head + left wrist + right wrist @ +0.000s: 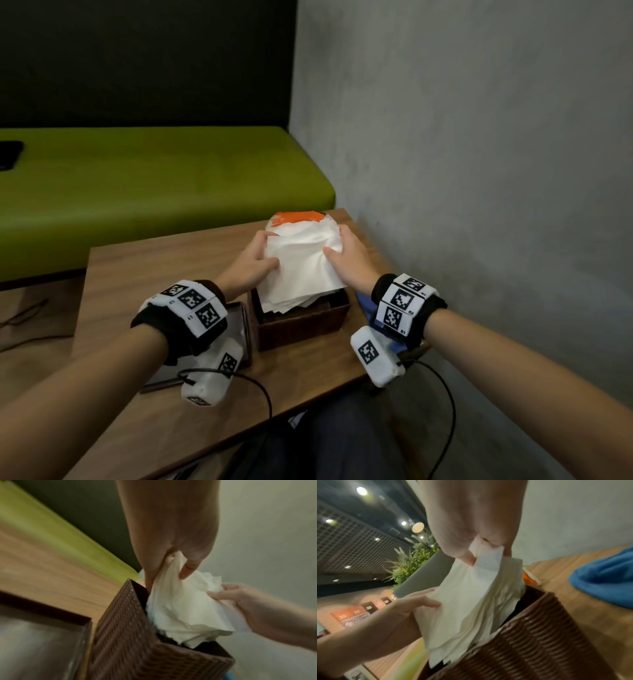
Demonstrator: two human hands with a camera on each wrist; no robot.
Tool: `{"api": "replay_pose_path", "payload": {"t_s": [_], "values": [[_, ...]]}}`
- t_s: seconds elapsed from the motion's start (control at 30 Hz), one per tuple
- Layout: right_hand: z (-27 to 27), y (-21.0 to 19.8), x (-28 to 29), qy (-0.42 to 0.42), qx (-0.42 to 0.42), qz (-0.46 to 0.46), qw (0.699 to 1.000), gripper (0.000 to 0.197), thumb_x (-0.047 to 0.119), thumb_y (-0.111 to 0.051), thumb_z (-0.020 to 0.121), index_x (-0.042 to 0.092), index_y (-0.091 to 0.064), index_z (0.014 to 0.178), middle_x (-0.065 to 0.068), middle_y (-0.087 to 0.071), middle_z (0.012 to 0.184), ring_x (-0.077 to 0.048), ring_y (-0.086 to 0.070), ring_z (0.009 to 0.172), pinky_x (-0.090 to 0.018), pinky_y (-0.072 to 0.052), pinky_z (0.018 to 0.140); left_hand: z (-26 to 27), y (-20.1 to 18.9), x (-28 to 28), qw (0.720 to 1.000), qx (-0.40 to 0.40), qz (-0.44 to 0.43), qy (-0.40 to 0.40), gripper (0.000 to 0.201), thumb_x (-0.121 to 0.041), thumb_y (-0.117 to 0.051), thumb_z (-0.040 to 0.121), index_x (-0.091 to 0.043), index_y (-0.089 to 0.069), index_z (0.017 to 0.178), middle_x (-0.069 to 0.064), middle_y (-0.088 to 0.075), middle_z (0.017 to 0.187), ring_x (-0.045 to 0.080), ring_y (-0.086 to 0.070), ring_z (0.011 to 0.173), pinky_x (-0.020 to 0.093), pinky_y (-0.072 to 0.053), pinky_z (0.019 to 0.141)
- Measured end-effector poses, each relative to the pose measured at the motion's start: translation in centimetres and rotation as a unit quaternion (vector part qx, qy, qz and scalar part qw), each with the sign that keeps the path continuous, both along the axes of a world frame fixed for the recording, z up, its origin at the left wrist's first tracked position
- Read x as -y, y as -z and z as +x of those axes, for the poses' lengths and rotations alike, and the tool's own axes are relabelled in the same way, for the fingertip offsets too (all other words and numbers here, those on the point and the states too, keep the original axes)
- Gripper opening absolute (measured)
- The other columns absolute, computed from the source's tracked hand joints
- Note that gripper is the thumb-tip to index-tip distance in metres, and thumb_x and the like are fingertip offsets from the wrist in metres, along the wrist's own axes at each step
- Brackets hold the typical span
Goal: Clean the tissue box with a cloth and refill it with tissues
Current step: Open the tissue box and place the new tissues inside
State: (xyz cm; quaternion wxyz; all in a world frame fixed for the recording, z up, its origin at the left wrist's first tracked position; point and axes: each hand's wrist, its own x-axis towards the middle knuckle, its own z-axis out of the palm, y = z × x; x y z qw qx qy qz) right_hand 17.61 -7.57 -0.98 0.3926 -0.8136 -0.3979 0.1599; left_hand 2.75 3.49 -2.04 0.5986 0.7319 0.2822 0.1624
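Note:
A brown woven tissue box stands open on the wooden table. A thick stack of white tissues hangs tilted over it, its lower edge inside the box. My left hand pinches the stack's left side. My right hand pinches its right side. Just behind lies the orange and white tissue pack. A blue cloth lies right of the box.
The box's flat lid lies on the table left of the box. A grey wall runs close along the table's right edge. A green bench stands behind the table, with a dark object at its left end.

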Motion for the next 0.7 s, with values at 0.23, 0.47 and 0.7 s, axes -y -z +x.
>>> {"api": "replay_pose_path", "payload": {"t_s": [0.23, 0.47, 0.7], "values": [[-0.2, 1.1, 0.2, -0.070, 0.030, -0.109, 0.991, 0.041, 0.015, -0.051, 0.093, 0.002, -0.037, 0.129, -0.018, -0.051, 0.128, -0.034, -0.047, 0.117, -0.028, -0.033, 0.078, 0.0, 0.8, -1.3, 0.968, -0.159, 0.185, 0.059, 0.034, -0.001, -0.050, 0.083, -0.014, -0.047, 0.114, 0.014, -0.053, 0.122, 0.025, -0.049, 0.098, 0.030, -0.038, 0.080], [-0.5, 0.4, -1.1, -0.119, 0.030, -0.268, 0.956, 0.017, 0.010, -0.036, 0.095, 0.001, -0.037, 0.109, -0.027, -0.045, 0.129, -0.037, -0.046, 0.116, -0.028, -0.030, 0.076, 1.8, 1.1, -1.5, 0.924, -0.268, 0.256, 0.089, 0.026, -0.006, -0.045, 0.088, -0.008, -0.056, 0.111, 0.015, -0.058, 0.121, 0.026, -0.052, 0.099, 0.030, -0.041, 0.079], [-2.7, 0.1, -1.4, -0.191, 0.200, -0.370, 0.887, 0.030, -0.002, -0.040, 0.091, -0.002, -0.043, 0.121, -0.022, -0.047, 0.126, -0.037, -0.050, 0.112, -0.034, -0.042, 0.079, 2.5, 2.3, 0.1, 0.852, -0.317, 0.379, 0.171, 0.039, 0.004, -0.038, 0.087, -0.007, -0.045, 0.123, 0.018, -0.053, 0.126, 0.033, -0.052, 0.112, 0.036, -0.043, 0.089]]}}
